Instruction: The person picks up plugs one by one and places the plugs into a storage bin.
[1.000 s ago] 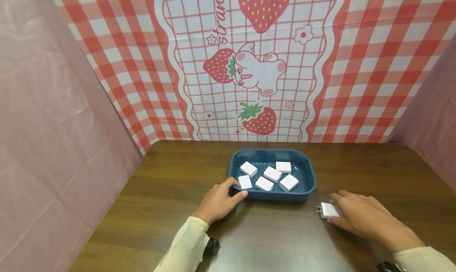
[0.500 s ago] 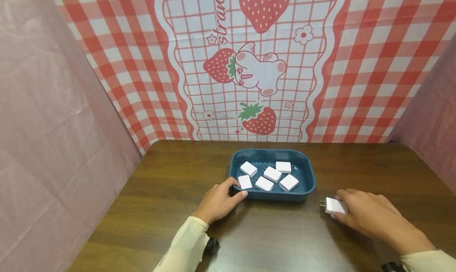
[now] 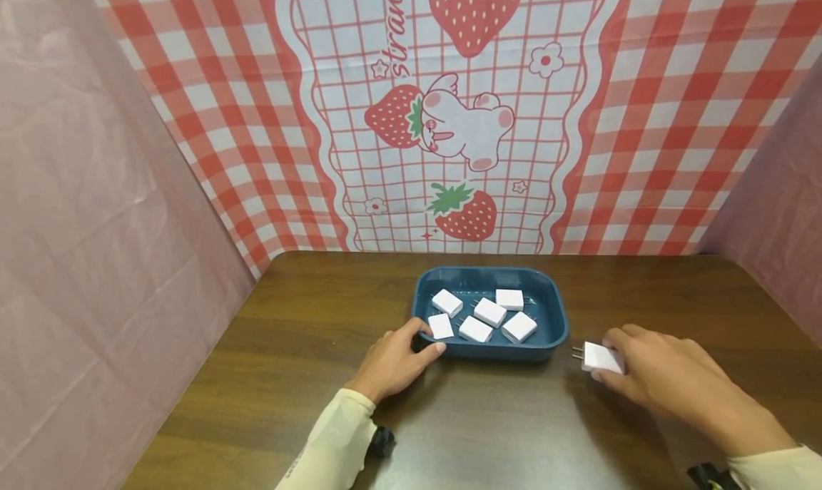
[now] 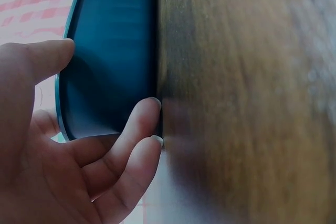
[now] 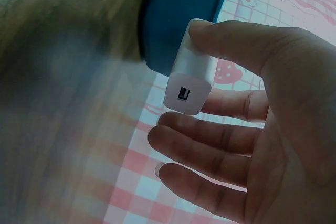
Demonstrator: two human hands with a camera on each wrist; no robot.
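My right hand [image 3: 674, 379] pinches a white USB charger [image 3: 602, 359] between thumb and fingers, just right of a blue tray [image 3: 507, 351]. Two metal prongs point left toward the tray. In the right wrist view, the end of the charger [image 5: 189, 95] with its USB port faces the camera, and the lower fingers lie apart from it. At the tray's front left corner, my left hand [image 3: 393, 358] grips the rim, index finger over it and thumb at the front wall. Several white chargers [image 3: 490, 312] lie spread inside the tray. In the left wrist view, fingers [image 4: 142, 121] curl beside the tray wall [image 4: 113, 51].
The tray stands on a brown wooden table [image 3: 308, 304], toward its back edge. Behind rises a red-and-white checked cloth [image 3: 244, 119] with strawberry prints. A pink cloth [image 3: 96, 226] hangs at the left, another [image 3: 770, 169] at the right.
My right hand has carried the charger a little away from me, toward the level of the tray's front edge. My left hand keeps its place on the tray rim.
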